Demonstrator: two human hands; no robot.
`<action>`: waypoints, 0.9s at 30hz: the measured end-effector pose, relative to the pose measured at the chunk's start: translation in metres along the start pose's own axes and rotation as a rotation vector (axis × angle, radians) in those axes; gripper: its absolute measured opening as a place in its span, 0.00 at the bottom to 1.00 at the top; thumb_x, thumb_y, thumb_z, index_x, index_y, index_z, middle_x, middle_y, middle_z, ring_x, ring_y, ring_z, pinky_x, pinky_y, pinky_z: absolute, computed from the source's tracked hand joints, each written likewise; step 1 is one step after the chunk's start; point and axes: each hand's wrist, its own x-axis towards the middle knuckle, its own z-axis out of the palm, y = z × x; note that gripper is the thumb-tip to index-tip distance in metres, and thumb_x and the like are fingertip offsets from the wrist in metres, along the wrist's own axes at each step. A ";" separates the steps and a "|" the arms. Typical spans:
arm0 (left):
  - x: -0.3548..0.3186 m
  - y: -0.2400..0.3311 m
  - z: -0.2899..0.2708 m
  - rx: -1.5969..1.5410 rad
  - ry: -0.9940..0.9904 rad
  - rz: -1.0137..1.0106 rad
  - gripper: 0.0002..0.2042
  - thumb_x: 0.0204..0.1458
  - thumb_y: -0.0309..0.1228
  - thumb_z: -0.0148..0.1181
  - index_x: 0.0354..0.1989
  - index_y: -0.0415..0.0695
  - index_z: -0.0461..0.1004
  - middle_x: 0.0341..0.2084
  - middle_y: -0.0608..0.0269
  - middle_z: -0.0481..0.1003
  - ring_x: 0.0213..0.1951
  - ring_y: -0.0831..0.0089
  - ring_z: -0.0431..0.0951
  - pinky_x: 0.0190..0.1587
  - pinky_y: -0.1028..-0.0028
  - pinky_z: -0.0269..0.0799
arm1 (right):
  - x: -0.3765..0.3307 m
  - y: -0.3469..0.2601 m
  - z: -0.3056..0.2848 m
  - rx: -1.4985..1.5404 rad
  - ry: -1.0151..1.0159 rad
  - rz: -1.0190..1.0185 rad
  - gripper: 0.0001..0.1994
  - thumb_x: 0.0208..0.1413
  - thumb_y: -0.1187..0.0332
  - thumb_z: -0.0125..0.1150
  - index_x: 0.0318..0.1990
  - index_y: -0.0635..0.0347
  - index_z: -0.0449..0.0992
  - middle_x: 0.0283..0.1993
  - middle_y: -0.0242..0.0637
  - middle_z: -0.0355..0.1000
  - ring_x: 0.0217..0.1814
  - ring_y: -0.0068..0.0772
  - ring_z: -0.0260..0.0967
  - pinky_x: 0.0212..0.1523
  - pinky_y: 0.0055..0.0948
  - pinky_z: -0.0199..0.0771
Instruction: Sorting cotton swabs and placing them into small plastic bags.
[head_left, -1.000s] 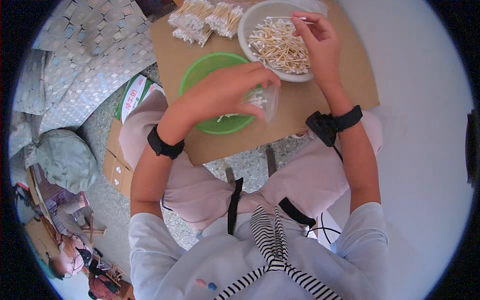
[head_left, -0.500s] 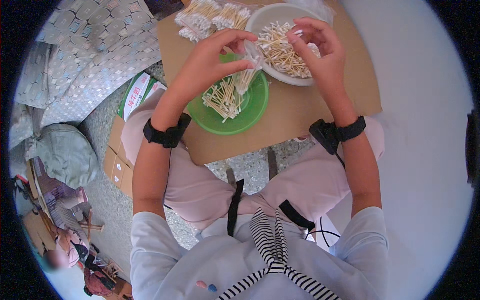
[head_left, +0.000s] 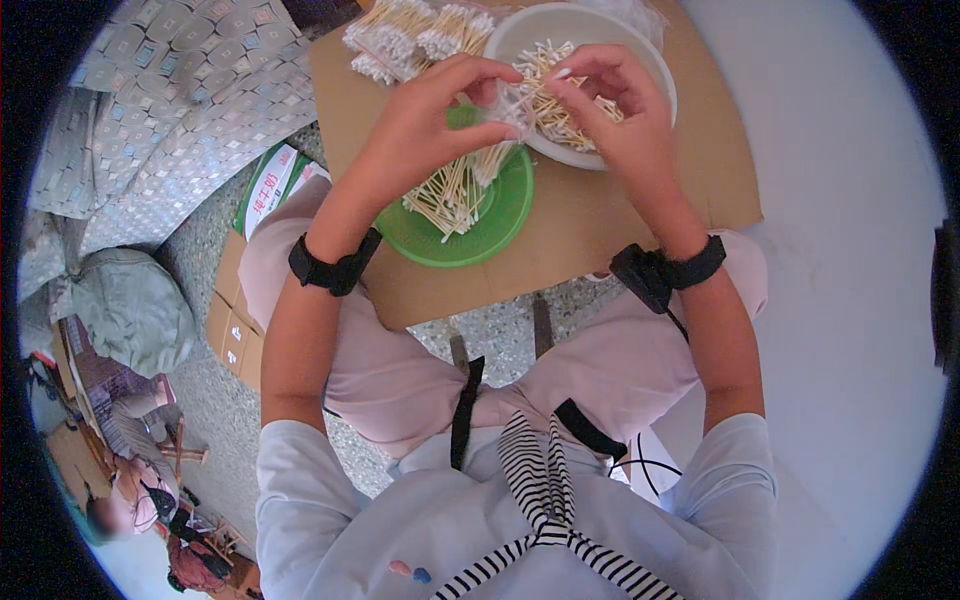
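My left hand (head_left: 425,120) grips a small clear plastic bag (head_left: 514,103) between thumb and fingers. Cotton swabs show in the bag's lower part, above a green basin (head_left: 505,222). Loose swabs (head_left: 447,200) with wooden sticks and white tips lie inside that basin. Close to the bag's mouth, my right hand (head_left: 632,105) pinches a cotton swab (head_left: 563,73), its white tip showing at the fingertips. The right hand is over a larger white basin (head_left: 660,82) heaped with more swabs (head_left: 560,118).
Filled bags of cotton swabs (head_left: 415,35) lie at the far left of the cardboard-topped table (head_left: 570,225). Clear plastic (head_left: 635,18) sits beyond the white basin. A cardboard box (head_left: 235,335) stands left of my legs, and a white wall (head_left: 840,300) rises to the right.
My right hand has moved left with the cotton swab, from over the white basin to the mouth of the plastic bag. My left hand still grips the bag, almost in place.
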 end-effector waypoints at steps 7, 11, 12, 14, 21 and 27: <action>0.002 -0.003 0.003 0.016 -0.010 0.044 0.22 0.43 0.31 0.68 0.50 0.47 0.72 0.38 0.65 0.74 0.42 0.73 0.73 0.42 0.74 0.67 | -0.006 0.000 0.003 -0.459 -0.288 -0.004 0.10 0.53 0.64 0.60 0.40 0.56 0.78 0.36 0.34 0.76 0.24 0.27 0.70 0.27 0.25 0.70; 0.003 -0.008 0.001 0.054 -0.004 0.049 0.23 0.42 0.33 0.69 0.50 0.48 0.72 0.38 0.66 0.74 0.42 0.72 0.73 0.43 0.74 0.67 | -0.001 0.005 -0.003 -0.479 -0.267 -0.066 0.09 0.55 0.65 0.57 0.41 0.55 0.79 0.38 0.37 0.76 0.29 0.36 0.73 0.33 0.30 0.73; 0.002 -0.008 -0.001 0.038 -0.035 0.029 0.26 0.41 0.35 0.69 0.52 0.48 0.71 0.40 0.65 0.73 0.43 0.70 0.73 0.44 0.73 0.67 | 0.001 0.008 -0.005 -0.480 -0.266 -0.066 0.09 0.55 0.65 0.57 0.41 0.55 0.79 0.38 0.37 0.76 0.29 0.36 0.73 0.33 0.30 0.73; 0.002 -0.007 -0.004 0.022 -0.066 0.011 0.29 0.40 0.36 0.70 0.54 0.49 0.70 0.41 0.64 0.73 0.44 0.69 0.73 0.46 0.72 0.68 | 0.006 0.013 -0.013 -0.406 -0.221 -0.090 0.09 0.56 0.66 0.56 0.41 0.55 0.79 0.40 0.39 0.76 0.35 0.39 0.74 0.38 0.32 0.73; -0.003 -0.014 -0.020 0.170 -0.150 0.129 0.36 0.41 0.40 0.71 0.61 0.48 0.62 0.49 0.59 0.69 0.50 0.64 0.70 0.54 0.67 0.65 | 0.013 0.014 -0.021 -0.417 -0.145 -0.091 0.10 0.57 0.63 0.56 0.40 0.56 0.79 0.40 0.38 0.77 0.37 0.36 0.75 0.40 0.31 0.73; -0.014 -0.046 -0.032 0.190 -0.172 -0.080 0.21 0.48 0.34 0.64 0.50 0.44 0.70 0.41 0.59 0.74 0.45 0.63 0.74 0.49 0.68 0.69 | 0.006 0.004 -0.010 -0.394 -0.437 0.020 0.12 0.56 0.67 0.59 0.45 0.61 0.77 0.40 0.31 0.76 0.36 0.19 0.68 0.42 0.21 0.70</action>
